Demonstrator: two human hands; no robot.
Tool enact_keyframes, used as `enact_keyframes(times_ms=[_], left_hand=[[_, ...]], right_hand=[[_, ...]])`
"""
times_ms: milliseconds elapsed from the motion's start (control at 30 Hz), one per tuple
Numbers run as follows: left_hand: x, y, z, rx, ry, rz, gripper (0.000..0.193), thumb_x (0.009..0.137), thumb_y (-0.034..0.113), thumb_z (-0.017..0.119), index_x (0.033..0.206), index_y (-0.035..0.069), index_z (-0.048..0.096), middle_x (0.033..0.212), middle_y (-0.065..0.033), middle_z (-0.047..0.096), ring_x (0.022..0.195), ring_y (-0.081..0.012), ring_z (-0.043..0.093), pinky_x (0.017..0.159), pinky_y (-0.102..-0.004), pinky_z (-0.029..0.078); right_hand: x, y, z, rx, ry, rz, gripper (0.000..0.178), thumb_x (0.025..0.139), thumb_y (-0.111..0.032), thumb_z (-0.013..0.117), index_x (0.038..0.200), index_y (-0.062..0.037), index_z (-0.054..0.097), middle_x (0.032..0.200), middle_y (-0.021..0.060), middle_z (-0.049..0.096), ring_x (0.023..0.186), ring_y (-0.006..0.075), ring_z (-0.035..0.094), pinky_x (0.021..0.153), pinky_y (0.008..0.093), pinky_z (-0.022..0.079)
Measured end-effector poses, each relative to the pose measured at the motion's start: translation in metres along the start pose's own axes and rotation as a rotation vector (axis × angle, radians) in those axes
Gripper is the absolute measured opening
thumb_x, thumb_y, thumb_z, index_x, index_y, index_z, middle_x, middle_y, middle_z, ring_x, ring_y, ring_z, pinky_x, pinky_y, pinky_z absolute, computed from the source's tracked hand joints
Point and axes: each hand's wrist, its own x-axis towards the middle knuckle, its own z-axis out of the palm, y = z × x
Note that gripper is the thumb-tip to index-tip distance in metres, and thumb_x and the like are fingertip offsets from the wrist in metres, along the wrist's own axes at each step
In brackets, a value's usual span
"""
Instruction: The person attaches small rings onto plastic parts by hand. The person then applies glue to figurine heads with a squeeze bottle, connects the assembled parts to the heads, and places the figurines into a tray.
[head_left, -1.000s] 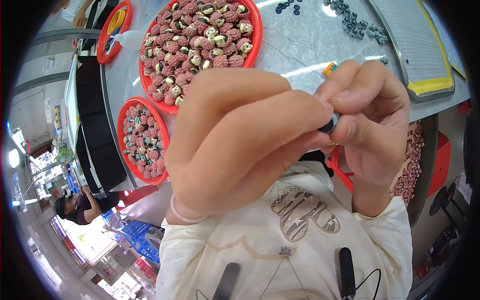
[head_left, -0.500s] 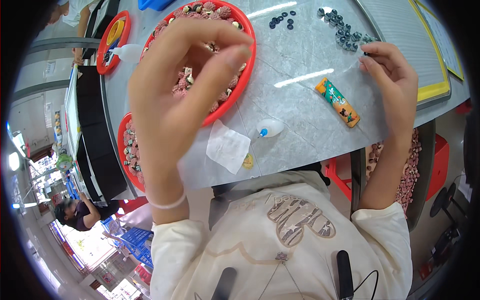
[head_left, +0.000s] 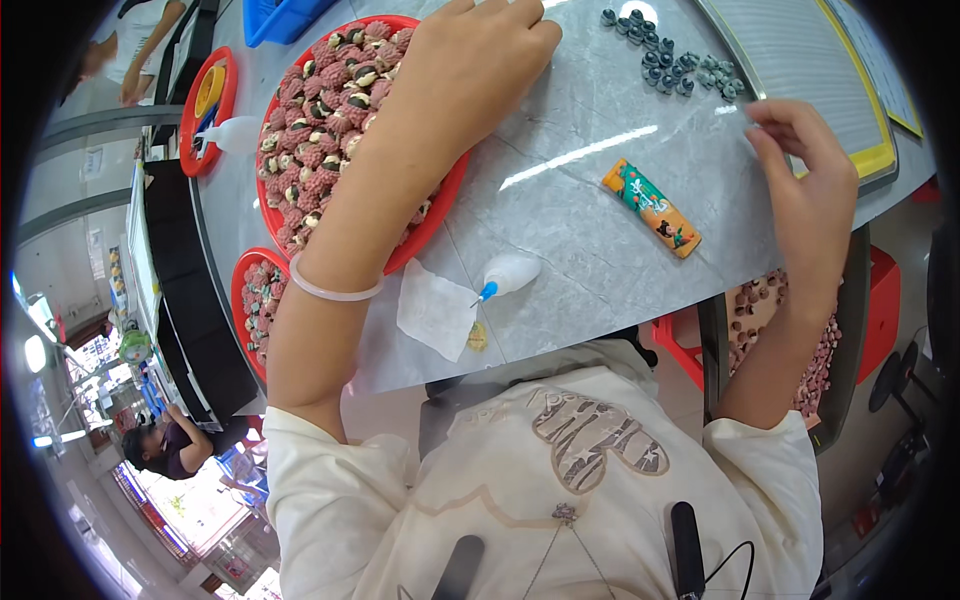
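Note:
My left hand (head_left: 470, 80) reaches past the large red basin (head_left: 452, 195) to the far part of the table, back of the hand up and knuckles bent. Its fingertips are hidden, so I cannot see what they touch. My right hand (head_left: 812, 175) hovers over the table's right side, thumb and index finger close together; whatever may be between them is too small to make out. Beyond it lie several small dark-grey rounded pieces (head_left: 665, 62) in a cluster. Pink ridged pieces (head_left: 330, 130) with cream and dark parts fill the basin.
Near the front lie a white squeeze bottle (head_left: 515, 272) with a blue tip, a white tissue (head_left: 435, 312) and an orange-green packet (head_left: 652, 208). A yellow-edged tray (head_left: 872, 160) stands right; a smaller red basin (head_left: 243, 290) and a blue bin (head_left: 272, 22) stand left.
My left hand has swung away from me and turned back-up, over where the loose black discs lay. My right hand has drawn slightly back and right from the grey pieces.

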Motion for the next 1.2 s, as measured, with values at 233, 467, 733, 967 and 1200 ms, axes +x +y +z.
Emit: enact_keyframes(times_ms=[233,467,733,967,1200], left_hand=[[0.004,0.002,0.001,0.142,-0.053,0.101,0.002,0.067,0.007,0.049,0.067,0.006,0.050,0.069,-0.0057,0.051,0.064,-0.0204,0.053,0.061,-0.0279,0.041],[-0.001,0.000,-0.002,0.043,-0.084,0.017,0.003,0.068,0.007,0.049,0.067,0.006,0.051,0.068,-0.0060,0.052,0.063,-0.0206,0.053,0.060,-0.0283,0.042],[-0.001,0.003,-0.004,0.105,-0.170,0.046,0.004,0.069,0.006,0.049,0.068,0.006,0.053,0.070,-0.0064,0.054,0.065,-0.0202,0.056,0.061,-0.0279,0.043],[0.002,0.011,-0.010,-0.016,-0.176,-0.186,0.005,0.069,0.009,0.050,0.067,0.006,0.053,0.069,-0.0082,0.055,0.066,-0.0224,0.056,0.062,-0.0300,0.043],[-0.036,0.025,-0.045,-0.513,0.031,-0.363,0.007,0.066,0.003,0.054,0.072,0.001,0.052,0.065,-0.0001,0.051,0.055,-0.0057,0.046,0.051,-0.0188,0.036]], right_hand=[[-0.006,-0.004,-0.002,-0.174,-0.180,0.074,0.014,0.072,0.003,0.055,0.086,0.0029,0.055,0.077,0.0081,0.057,0.065,0.0138,0.053,0.062,0.0224,0.042],[-0.019,-0.017,-0.017,-0.345,-0.104,0.091,0.016,0.076,0.002,0.051,0.090,0.0012,0.056,0.085,0.0097,0.060,0.071,0.0195,0.058,0.065,0.0251,0.044],[-0.027,-0.014,0.002,-0.541,-0.119,-0.041,0.025,0.077,0.003,0.046,0.100,-0.0025,0.055,0.104,0.0111,0.056,0.090,0.0265,0.055,0.077,0.0308,0.043],[-0.022,-0.019,0.016,-0.566,-0.080,-0.042,0.025,0.074,0.004,0.044,0.097,-0.0008,0.054,0.099,0.0117,0.054,0.091,0.0288,0.052,0.077,0.0360,0.042],[-0.023,-0.016,0.001,-0.416,-0.064,0.045,0.024,0.071,0.005,0.046,0.093,-0.0011,0.054,0.095,0.0098,0.054,0.090,0.0274,0.050,0.073,0.0368,0.041]])
